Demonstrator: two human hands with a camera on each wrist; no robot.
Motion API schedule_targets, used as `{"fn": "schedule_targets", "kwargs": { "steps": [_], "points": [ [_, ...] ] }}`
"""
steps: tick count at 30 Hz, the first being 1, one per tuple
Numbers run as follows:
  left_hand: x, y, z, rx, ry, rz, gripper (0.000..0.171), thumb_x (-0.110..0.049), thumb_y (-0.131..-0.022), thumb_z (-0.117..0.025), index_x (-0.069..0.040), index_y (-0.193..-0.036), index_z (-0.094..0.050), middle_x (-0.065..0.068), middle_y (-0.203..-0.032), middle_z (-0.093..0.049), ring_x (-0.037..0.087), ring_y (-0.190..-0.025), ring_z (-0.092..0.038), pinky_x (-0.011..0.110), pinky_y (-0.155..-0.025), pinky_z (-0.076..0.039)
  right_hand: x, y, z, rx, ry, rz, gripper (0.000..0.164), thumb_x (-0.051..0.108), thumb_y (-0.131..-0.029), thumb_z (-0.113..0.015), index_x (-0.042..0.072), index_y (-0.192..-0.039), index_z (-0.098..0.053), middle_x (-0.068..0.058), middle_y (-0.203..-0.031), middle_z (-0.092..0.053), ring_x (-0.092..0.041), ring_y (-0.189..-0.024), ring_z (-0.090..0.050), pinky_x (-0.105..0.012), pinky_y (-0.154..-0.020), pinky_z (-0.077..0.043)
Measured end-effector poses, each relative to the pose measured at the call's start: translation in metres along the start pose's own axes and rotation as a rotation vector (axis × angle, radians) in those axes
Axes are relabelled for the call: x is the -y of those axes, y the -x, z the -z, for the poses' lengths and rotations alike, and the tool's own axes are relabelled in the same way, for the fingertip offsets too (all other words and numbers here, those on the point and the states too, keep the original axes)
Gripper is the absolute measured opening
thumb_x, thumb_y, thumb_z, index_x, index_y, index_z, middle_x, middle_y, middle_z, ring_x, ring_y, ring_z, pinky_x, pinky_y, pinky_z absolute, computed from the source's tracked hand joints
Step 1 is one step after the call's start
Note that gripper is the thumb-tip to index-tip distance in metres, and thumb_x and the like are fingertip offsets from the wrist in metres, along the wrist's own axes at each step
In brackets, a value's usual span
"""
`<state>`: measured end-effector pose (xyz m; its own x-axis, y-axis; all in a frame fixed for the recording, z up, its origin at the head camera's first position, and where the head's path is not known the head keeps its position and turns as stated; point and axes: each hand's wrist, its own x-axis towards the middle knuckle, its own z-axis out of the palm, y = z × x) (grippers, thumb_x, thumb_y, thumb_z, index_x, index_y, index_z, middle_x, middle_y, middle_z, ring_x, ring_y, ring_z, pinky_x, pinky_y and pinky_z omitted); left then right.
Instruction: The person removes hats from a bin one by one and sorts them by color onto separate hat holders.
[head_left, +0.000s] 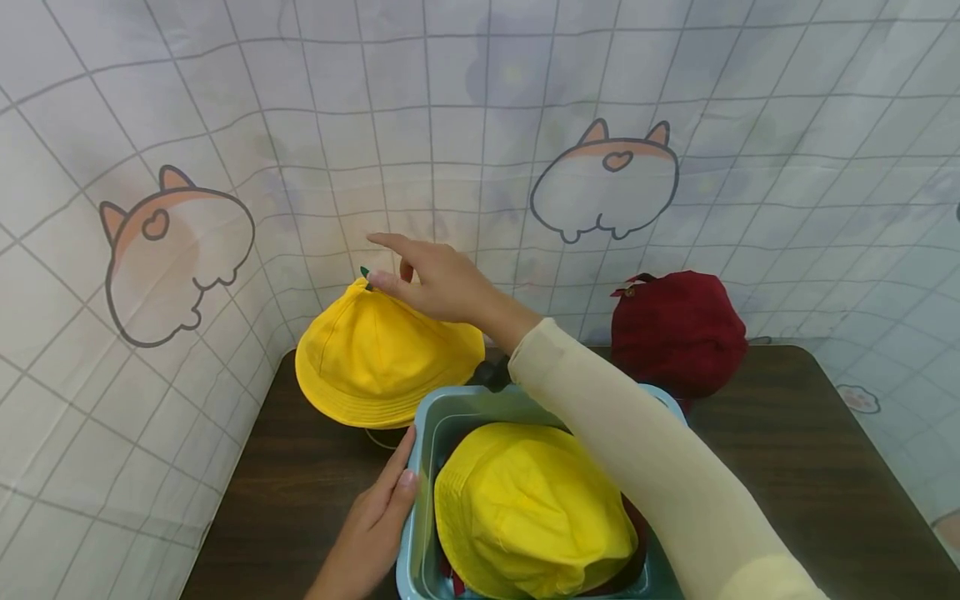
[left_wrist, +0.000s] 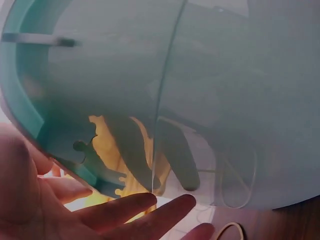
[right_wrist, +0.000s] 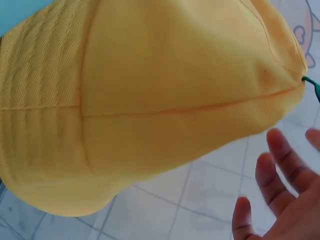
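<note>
A yellow bucket hat [head_left: 375, 350] with a small green tip sits at the back left of the table. Beside its crown, my right hand [head_left: 438, 279] has its fingers spread and the index finger stretched out; the thumb lies by the green tip [right_wrist: 312, 84]. In the right wrist view those fingers stand apart from the yellow cloth. My left hand [head_left: 372, 521] rests against the left side of a light-blue basin [head_left: 422, 467], with straight fingers on its outer wall in the left wrist view. Inside the basin lies another yellow bucket hat [head_left: 532, 508], with dark red cloth partly showing under it.
A dark red cap [head_left: 677, 333] sits at the back right of the dark wooden table [head_left: 802, 467]. A small black object [head_left: 491, 373] is behind the basin. White grid-patterned cloth [head_left: 465, 75] with cartoon animals hangs close behind the table.
</note>
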<state>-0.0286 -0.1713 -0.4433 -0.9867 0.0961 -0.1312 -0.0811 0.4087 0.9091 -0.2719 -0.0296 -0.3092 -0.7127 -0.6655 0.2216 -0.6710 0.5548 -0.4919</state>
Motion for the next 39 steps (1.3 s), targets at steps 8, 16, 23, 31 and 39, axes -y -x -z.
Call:
{"fn": "schedule_targets", "kwargs": {
  "steps": [8, 16, 23, 31, 39],
  "points": [
    [0.001, -0.001, 0.026, -0.183, -0.012, -0.009, 0.050, -0.042, -0.113, -0.027, -0.022, -0.158, -0.037, 0.008, -0.139, -0.063, 0.023, -0.116, -0.068, 0.036, -0.090, -0.058, -0.025, 0.007, 0.010, -0.167, -0.192, -0.343, 0.053, 0.053, -0.109, -0.036, 0.023, -0.151, -0.045, -0.007, -0.109, -0.068, -0.023, -0.092, -0.062, -0.040, -0.082, -0.054],
    [0.013, -0.019, 0.069, -0.451, -0.081, 0.063, 0.049, -0.041, -0.112, -0.032, -0.014, -0.151, -0.043, 0.010, -0.128, -0.065, 0.002, -0.099, -0.067, 0.018, -0.080, -0.055, -0.067, 0.014, 0.010, -0.014, -0.171, -0.615, 0.041, 0.045, -0.109, -0.037, 0.011, -0.112, -0.061, -0.008, -0.103, -0.062, -0.024, -0.087, -0.061, -0.036, -0.077, -0.050],
    [0.019, -0.039, 0.090, -0.483, 0.011, 0.128, 0.057, -0.045, -0.111, -0.031, -0.013, -0.157, -0.034, 0.014, -0.139, -0.056, 0.000, -0.098, -0.064, 0.014, -0.078, -0.054, -0.082, 0.024, 0.004, 0.187, -0.287, -0.809, 0.050, 0.048, -0.108, -0.043, 0.013, -0.140, -0.058, -0.008, -0.127, -0.067, -0.023, -0.094, -0.064, -0.032, -0.074, -0.050],
    [0.020, -0.059, 0.104, -0.448, 0.109, 0.208, 0.062, -0.048, -0.110, -0.031, -0.012, -0.160, -0.027, 0.016, -0.147, -0.050, 0.002, -0.098, -0.064, 0.020, -0.080, -0.057, -0.085, 0.025, -0.002, 0.261, -0.478, -0.881, 0.038, 0.040, -0.106, -0.054, 0.012, -0.129, -0.066, -0.008, -0.129, -0.068, -0.025, -0.105, -0.064, -0.035, -0.086, -0.055],
    [0.026, -0.075, 0.111, -0.461, 0.150, 0.261, 0.061, -0.046, -0.110, -0.037, -0.011, -0.159, -0.029, 0.013, -0.139, -0.051, 0.013, -0.101, -0.062, 0.029, -0.084, -0.060, -0.085, 0.026, -0.008, 0.251, -0.613, -0.909, 0.022, 0.031, -0.103, -0.062, 0.013, -0.111, -0.073, -0.007, -0.118, -0.068, -0.031, -0.116, -0.062, -0.032, -0.083, -0.056]
  ]
}}
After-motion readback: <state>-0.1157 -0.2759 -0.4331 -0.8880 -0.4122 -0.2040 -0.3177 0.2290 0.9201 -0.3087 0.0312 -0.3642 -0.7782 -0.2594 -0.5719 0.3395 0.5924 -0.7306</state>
